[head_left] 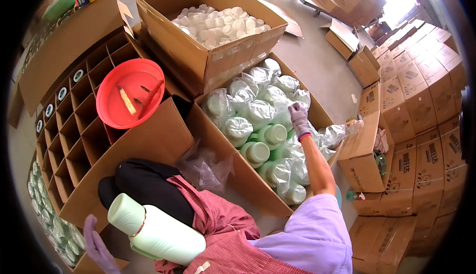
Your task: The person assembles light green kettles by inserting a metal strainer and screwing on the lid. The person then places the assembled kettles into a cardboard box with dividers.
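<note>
A mint-green thermos flask (171, 234) with a ribbed cap and a side handle lies tilted across my lap. My left hand (97, 244), in a thin pale purple glove, is beside its cap, fingers stretched out and apart from it. At the end of my outstretched arm, my gloved right hand (299, 119) is closed on a clear plastic bag among the flasks in a long carton (248, 167). Several green flasks there are wrapped in clear bags; a few caps, such as this bare cap (255, 153), show uncovered. My fingers hide the pinched part.
A divided carton (74, 145) at left holds a red basin (106, 103) with small tools. Behind is a box of white lids (218, 60). Crumpled plastic bags (206, 167) lie near my knee. Stacked cartons (414, 90) line the right side, with an opened carton (364, 147) before them.
</note>
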Demonstrator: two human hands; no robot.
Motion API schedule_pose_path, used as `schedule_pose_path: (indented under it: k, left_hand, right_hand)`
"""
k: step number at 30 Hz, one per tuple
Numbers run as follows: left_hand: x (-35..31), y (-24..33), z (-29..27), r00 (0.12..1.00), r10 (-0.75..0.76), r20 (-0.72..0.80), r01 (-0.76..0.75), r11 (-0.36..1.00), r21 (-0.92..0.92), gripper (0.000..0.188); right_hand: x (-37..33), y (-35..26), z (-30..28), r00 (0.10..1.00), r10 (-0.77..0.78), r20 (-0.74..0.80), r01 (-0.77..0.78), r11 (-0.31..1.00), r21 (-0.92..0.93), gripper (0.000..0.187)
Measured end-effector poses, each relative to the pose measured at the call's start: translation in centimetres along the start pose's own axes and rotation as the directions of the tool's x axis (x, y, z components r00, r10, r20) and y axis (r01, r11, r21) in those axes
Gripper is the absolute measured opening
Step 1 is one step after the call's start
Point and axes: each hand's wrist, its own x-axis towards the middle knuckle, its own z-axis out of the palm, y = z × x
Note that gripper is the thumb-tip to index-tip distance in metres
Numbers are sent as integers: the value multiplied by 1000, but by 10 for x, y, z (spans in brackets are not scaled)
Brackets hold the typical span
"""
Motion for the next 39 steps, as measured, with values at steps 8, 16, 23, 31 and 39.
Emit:
schedule_pose_path:
  k: [8, 16, 23, 31, 39]
  left_hand:
    - [81, 82, 47, 957, 235, 169, -193, 953, -236, 38]
    - [129, 79, 87, 665, 700, 258, -739, 570, 359, 124]
    - [180, -7, 77, 794, 593, -135, -456, 727, 513, 22]
    - [186, 21, 47, 966, -56, -251, -121, 761, -637, 24]
    - [82, -59, 15, 848, 324, -419, -316, 944, 90, 45]
  right_hand:
    - [-61, -341, -96, 468, -693, 549, -618, 188, 764, 12]
    - [-61, -600, -35, 319, -897, 307, -881, -161, 446, 21]
    - [-132, -666, -5, 611, -728, 310, -534, -91, 840, 36]
    - [-268, -540, 58, 353, -929, -113, 470, 72, 880, 93]
    - [-272, -496, 102, 472, -881, 16, 758, 415, 503, 36]
